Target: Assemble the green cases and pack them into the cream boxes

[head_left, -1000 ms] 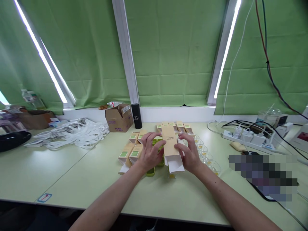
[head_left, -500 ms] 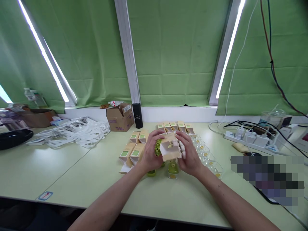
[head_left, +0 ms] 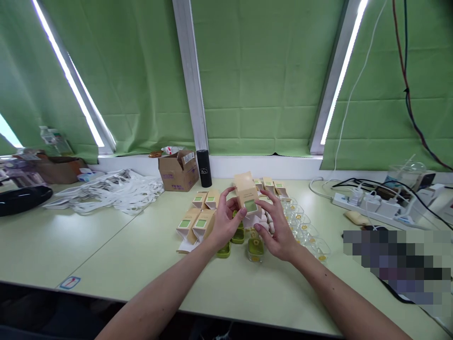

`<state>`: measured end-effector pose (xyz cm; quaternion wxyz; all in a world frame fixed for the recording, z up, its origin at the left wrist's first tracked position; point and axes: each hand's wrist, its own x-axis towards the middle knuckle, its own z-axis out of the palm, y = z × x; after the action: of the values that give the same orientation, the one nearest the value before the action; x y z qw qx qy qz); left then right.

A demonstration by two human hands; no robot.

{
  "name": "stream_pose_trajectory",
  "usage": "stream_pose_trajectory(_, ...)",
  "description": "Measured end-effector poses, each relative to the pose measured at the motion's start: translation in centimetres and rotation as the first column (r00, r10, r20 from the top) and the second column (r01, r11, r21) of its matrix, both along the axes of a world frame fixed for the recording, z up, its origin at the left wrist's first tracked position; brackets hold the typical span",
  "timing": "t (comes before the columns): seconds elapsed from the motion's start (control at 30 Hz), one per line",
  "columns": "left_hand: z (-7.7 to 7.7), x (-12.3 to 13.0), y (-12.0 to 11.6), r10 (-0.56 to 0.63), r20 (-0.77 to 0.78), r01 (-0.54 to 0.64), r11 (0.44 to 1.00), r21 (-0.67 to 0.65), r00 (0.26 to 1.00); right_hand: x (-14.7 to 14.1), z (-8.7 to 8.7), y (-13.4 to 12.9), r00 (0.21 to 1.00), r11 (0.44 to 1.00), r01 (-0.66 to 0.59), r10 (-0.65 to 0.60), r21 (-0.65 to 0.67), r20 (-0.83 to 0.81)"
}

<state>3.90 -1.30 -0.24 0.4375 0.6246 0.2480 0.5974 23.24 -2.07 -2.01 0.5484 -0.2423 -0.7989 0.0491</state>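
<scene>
A tan paper box (head_left: 247, 191) with a green square label is held up over the table, tilted. My left hand (head_left: 228, 219) grips its left side, thumb on the front near the label. On the other side, my right hand (head_left: 278, 224) has its fingers on the box's right edge. Below the hands stands a clear cup with a green top (head_left: 255, 248). Green containers (head_left: 223, 250) sit left of it. Small white pieces (head_left: 271, 224) lie partly hidden behind my right hand. Clear cups (head_left: 304, 229) with yellow spots stand in rows to the right.
More tan boxes (head_left: 203, 223) stand left and behind. Farther back are a cardboard box (head_left: 178, 172) and a black bottle (head_left: 204, 169). White straps (head_left: 116, 191) lie left; a power strip (head_left: 371, 210) with cables lies right, near a blurred patch.
The held box has turned, from showing its pale open side to showing its labelled front. Both hands have shifted their fingers around it, and the view has moved slightly.
</scene>
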Motion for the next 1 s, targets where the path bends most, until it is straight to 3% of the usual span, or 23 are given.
stream_pose_trajectory(0.3, -0.1, -0.1, 0.0, 0.004, -0.075, -0.007, 0.999, -0.049, 0.997, 0.0, -0.1, 0.1, 0.987, 0.976, -0.111, 0.088, -0.186, -0.131)
stream_pose_trajectory(0.47, -0.6, -0.3, 0.3, 0.102, -0.146, -0.084, 0.988, 0.127, 0.984, 0.0, 0.0, 0.0, 0.982, 0.969, -0.111, 0.073, -0.221, -0.175)
stream_pose_trajectory(0.67, -1.3, -0.9, 0.6, 0.274, -0.270, -0.182, 0.929, 0.321, 0.923, 0.1, -0.1, 0.1, 0.983, 0.973, -0.096, 0.059, -0.211, -0.176)
stream_pose_trajectory(0.83, -1.0, -0.8, 0.4, 0.255, -0.249, -0.173, 0.935, 0.310, 0.934, 0.1, -0.3, 0.2, 0.983, 0.970, -0.095, 0.056, -0.224, -0.173)
stream_pose_trajectory(1.0, -1.1, -0.6, 0.8, 0.217, -0.184, -0.166, 0.952, 0.257, 0.959, 0.3, -0.5, 0.7, 0.956, 0.926, -0.205, 0.121, -0.317, -0.266)
